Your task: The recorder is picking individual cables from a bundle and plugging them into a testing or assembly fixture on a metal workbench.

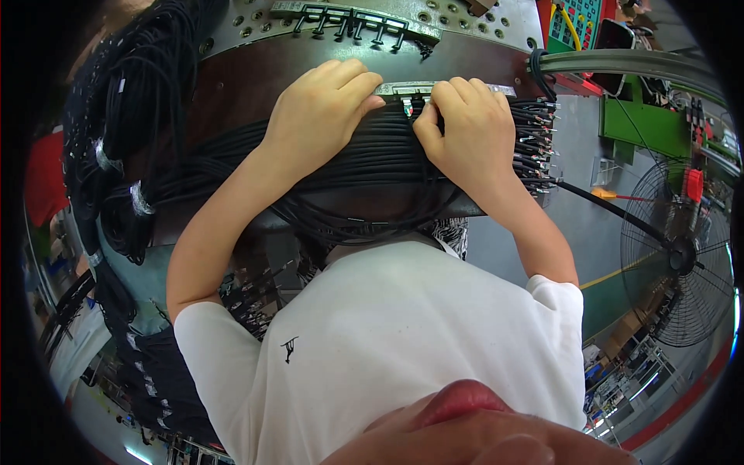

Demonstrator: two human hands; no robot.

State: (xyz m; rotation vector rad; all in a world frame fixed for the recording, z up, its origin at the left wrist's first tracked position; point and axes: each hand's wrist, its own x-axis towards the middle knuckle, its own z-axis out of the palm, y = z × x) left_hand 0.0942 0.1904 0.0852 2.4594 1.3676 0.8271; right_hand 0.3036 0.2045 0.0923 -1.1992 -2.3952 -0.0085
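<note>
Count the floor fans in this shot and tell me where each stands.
1. A black wire-cage fan stands at the right edge, on the grey floor beyond the right hand resting on the black cables. Others may be out of view.

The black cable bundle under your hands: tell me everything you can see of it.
The black cable bundle is many thin, rubbery-looking black leads laid side by side in a flat band across the dark work surface. Lower strands sag in a loop toward the white shirt. At the right, the ends fan out with small metal-tipped plugs. The left hand presses on its upper edge by the metal fixture bar; the right hand pinches leads there.
</note>
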